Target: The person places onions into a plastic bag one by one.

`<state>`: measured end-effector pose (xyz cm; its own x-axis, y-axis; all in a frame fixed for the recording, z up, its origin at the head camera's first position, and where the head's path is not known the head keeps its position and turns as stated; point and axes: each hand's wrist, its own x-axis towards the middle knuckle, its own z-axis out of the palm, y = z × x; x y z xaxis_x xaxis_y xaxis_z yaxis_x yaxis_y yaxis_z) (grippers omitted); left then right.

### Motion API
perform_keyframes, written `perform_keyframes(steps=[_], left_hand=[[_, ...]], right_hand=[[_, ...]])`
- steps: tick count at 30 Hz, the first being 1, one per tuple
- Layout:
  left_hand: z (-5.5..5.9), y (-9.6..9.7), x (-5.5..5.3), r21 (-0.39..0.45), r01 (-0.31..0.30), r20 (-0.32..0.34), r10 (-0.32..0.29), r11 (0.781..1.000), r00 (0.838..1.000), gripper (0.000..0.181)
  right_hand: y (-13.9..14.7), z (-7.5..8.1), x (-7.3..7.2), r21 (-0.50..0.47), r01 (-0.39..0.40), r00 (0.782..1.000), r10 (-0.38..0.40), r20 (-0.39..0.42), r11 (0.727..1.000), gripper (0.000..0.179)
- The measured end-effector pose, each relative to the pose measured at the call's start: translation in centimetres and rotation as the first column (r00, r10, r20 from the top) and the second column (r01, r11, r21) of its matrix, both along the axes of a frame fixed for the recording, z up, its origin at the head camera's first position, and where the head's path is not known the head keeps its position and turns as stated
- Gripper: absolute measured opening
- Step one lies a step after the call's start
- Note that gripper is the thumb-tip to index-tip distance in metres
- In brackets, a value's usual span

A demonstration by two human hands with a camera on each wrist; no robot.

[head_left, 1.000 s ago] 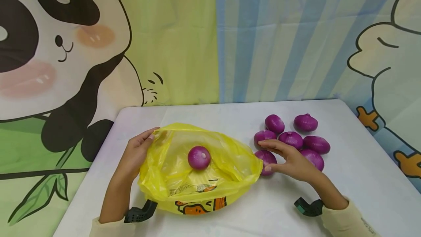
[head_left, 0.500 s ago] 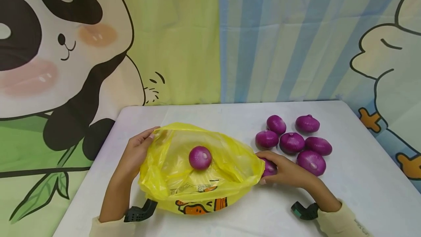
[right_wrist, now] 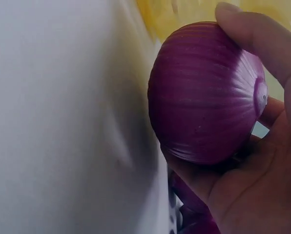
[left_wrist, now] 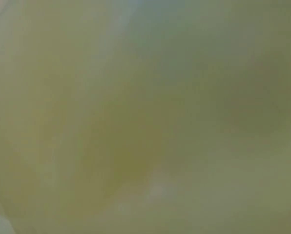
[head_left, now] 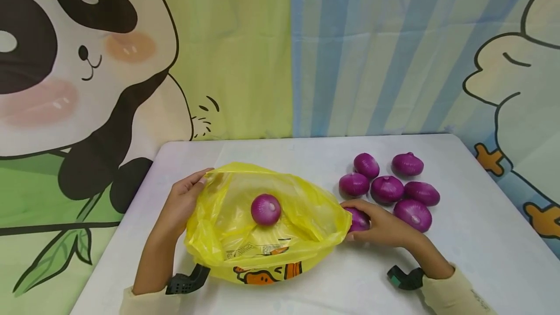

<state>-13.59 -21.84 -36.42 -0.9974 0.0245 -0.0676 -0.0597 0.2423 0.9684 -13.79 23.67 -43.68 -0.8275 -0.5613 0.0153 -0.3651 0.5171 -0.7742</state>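
Observation:
A yellow plastic bag (head_left: 306, 203) lies with its mouth spread wide, and one purple onion (head_left: 266, 210) sits inside it. My left hand (head_left: 181, 205) pinches the bag's rim at its left side. At the bag's right edge, my right hand (head_left: 380, 222) grips another purple onion (head_left: 358, 219), thumb and fingers around it. Close up in the right wrist view, that held onion (right_wrist: 204, 92) shows between the thumb and the fingers. Blurred yellow bag film (left_wrist: 135, 146) fills the left wrist view, so the left fingers are hidden there.
Several more purple onions (head_left: 387, 189) are grouped on the white table (head_left: 271, 147) behind and right of my right hand. A cartoon panda curtain (head_left: 236, 52) hangs behind the table's far edge.
My right hand has come down and closed around the onion beside the bag's right edge. The left hand and the bag have stayed nearly still.

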Motion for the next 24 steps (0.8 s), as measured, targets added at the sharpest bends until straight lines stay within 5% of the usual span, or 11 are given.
perform_keyframes(steps=[10, 24], left_hand=[[0.0, -0.1, 0.0, 0.019, 0.025, -0.01, -0.025, 1.0, 1.0, 0.045], [0.0, -0.1, 0.0, 0.028, 0.024, 0.002, -0.024, 0.999, 1.0, 0.046]], right_hand=[[1.1, 1.9, 0.0, -0.05, 0.092, 0.994, -0.094, -0.047, 0.995, 0.061], [1.7, 5.7, -0.6, -0.077, 0.086, 0.994, -0.091, -0.065, 0.993, 0.065]])
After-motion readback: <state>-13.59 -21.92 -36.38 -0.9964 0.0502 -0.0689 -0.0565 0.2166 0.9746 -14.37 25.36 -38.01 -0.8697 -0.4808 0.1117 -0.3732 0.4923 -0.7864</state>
